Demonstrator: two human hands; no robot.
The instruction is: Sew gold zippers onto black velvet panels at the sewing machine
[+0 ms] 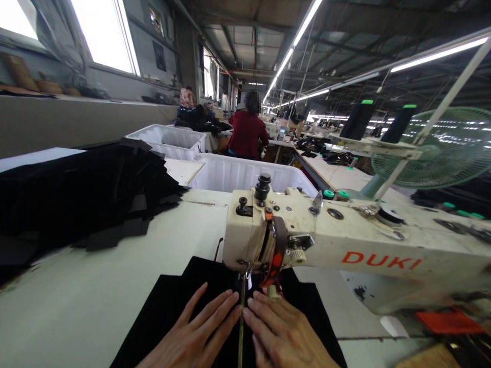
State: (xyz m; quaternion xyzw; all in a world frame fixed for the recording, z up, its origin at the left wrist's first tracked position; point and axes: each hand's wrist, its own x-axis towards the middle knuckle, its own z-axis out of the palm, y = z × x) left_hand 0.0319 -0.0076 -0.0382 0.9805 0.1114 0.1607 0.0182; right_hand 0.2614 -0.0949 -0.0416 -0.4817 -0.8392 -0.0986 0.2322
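Fabric [163, 304] beneath the sewing machine [337, 235] is best kept flat and the brassy strip [241, 340] straight, each grip being unclenched, left hand [195, 329] and right hand [286, 327] laid palm-down on either side.

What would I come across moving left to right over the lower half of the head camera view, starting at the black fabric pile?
Black fabric pile → left hand → gold-toned strip → right hand → small white piece → red flat object.
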